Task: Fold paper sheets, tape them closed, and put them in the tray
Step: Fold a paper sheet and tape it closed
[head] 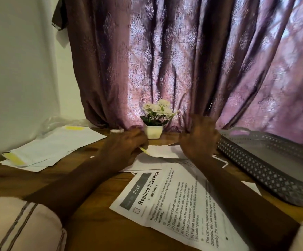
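A small folded white paper (162,151) lies on the wooden table (85,180) between my two hands. My left hand (123,147) is closed at the paper's left edge, pinching a thin yellowish strip (143,150) that looks like tape. My right hand (198,140) rests on the paper's right end with its fingers curled down on it. A grey perforated tray (266,171) stands at the right, its inside bare as far as I can see. A printed sheet (174,203) lies in front of me under my right forearm.
Folded sheets with yellow tape (54,147) lie at the left. A roll of tape (116,130) sits by a white pot of flowers (155,122) at the back. A purple curtain (192,60) hangs behind, with a white wall to its left.
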